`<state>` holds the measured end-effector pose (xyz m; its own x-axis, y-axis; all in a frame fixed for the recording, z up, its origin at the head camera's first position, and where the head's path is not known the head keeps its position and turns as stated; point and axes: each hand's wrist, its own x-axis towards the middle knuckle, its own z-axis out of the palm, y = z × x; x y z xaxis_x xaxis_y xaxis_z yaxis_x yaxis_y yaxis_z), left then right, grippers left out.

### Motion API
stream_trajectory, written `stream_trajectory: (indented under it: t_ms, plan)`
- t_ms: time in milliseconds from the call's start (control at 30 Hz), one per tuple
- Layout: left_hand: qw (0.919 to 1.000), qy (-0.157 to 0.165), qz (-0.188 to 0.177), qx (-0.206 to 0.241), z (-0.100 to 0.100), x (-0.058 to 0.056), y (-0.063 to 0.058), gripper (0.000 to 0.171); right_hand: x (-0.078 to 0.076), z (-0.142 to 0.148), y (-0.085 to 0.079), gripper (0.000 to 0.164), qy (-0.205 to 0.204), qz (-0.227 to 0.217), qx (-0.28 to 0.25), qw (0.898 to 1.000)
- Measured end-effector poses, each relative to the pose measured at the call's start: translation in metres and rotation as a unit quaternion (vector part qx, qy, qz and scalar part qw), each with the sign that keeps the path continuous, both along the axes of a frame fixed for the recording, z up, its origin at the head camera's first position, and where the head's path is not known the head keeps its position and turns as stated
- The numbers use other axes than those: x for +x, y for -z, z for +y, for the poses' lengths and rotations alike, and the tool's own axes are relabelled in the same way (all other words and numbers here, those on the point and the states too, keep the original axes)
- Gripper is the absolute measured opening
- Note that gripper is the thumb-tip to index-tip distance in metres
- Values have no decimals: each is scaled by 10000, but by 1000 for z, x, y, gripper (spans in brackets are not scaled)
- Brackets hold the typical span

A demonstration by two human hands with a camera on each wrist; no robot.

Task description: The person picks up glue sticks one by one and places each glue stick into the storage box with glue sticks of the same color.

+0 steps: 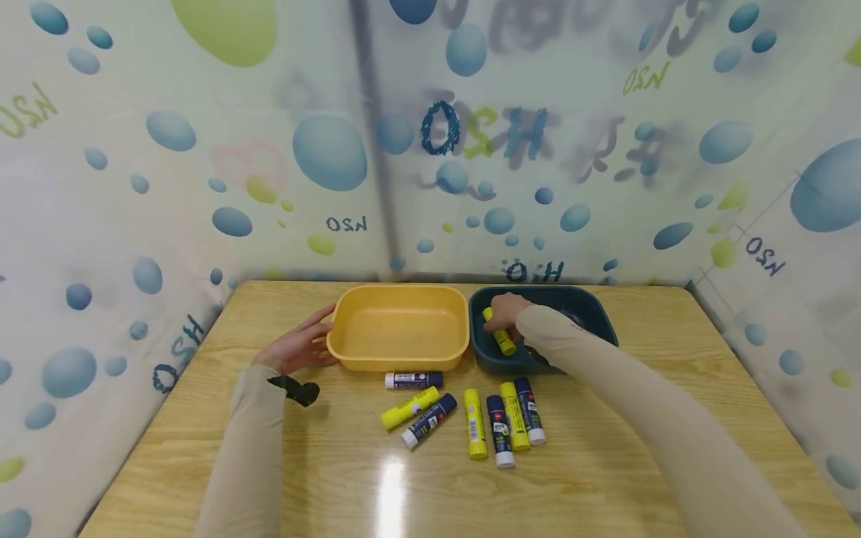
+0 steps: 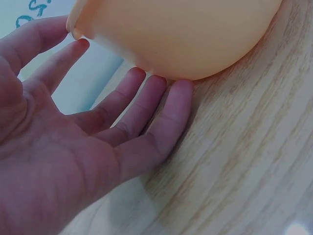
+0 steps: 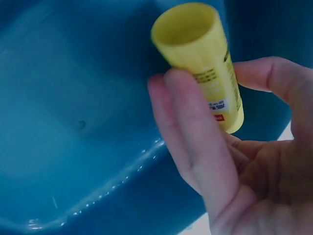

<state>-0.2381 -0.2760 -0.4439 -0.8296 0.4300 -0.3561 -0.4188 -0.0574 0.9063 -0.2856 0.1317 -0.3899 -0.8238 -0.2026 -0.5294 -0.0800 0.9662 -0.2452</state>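
My right hand (image 1: 509, 312) pinches a yellow glue stick (image 1: 500, 333) between thumb and fingers, over the inside of the dark blue bin (image 1: 518, 365). In the right wrist view the same glue stick (image 3: 209, 63) stands tilted with its round end facing up, and the bin's blue floor (image 3: 73, 98) shows beside it. My left hand (image 1: 299, 347) is at the left side of the yellow-orange bin (image 1: 400, 365). Its loosely spread fingertips touch the bin's outer wall and rim in the left wrist view, where the bin (image 2: 186, 39) curves above the wood.
In front of the bins, several glue sticks lie on the wooden table (image 1: 323, 478): yellow ones (image 1: 474, 424) and white ones with navy labels and caps (image 1: 501, 432). One navy-labelled stick (image 1: 413, 380) lies crosswise beside the yellow-orange bin. A patterned curtain (image 1: 397, 172) hangs behind.
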Motion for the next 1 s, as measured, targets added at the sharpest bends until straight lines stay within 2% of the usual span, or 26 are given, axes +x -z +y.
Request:
stream_trajectory:
  t_ms: [100,267,367,533,767,1000]
  plan:
    - [10000,10,3,2,0,0,2,62,-2,-5,3,25,171,-126,-20,9998]
    - [10000,-9,-35,75,0,0,4,62,-3,-12,2,22,201,-367,-63,9991]
    - [9999,-36,-69,98,1,0,3,62,-4,-14,1,20,130,-499,-105,9986]
    - [10000,-13,-55,15,2,0,-1,61,-5,-15,5,18,268,-737,-262,9966]
    - [9999,-8,-98,37,1,-1,-1,61,-8,-11,1,34,348,-910,-534,9938]
    - [10000,-25,-75,24,1,-1,-1,61,-8,-6,-15,45,252,-863,-318,9954]
